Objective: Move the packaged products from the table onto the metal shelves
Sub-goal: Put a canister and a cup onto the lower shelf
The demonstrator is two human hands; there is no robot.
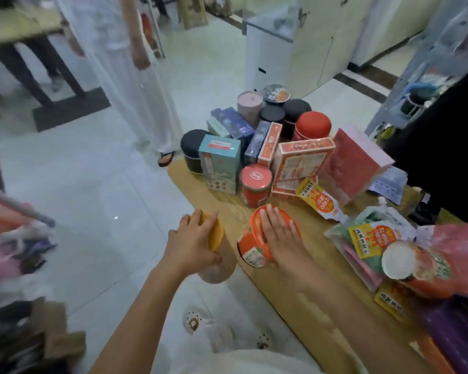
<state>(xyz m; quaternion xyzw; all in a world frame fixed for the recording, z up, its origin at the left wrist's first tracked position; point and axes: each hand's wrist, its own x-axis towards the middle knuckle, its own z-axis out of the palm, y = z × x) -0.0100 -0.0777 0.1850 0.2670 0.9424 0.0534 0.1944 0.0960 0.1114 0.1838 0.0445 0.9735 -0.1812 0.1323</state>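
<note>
1. Your left grip [193, 238] is clenched round the yellow-lidded jar [216, 271]. The fingers wrap over the lid and the pale body hangs below your palm.
2. That jar is off the counter [222, 195], just beyond its left edge and over the tiled floor.
3. Your right grip [278, 236] is released. Its fingers lie straight and spread across the top of the orange tub [250, 249].
4. The orange tub sits tilted on the near left part of the counter, directly under your right grip and just right of the jar.
5. Just beyond your right fingertips stands a small red canister [256, 184], with a yellow pouch [320, 201] lying to its right.
6. Farther off, boxes and tins crowd the far end: a teal box [222, 163], an orange-and-white box [297, 168], a pink box [354, 160] and dark round tins.
7. A heap of bagged snacks [362, 238] lies on the near right of the counter.
</note>
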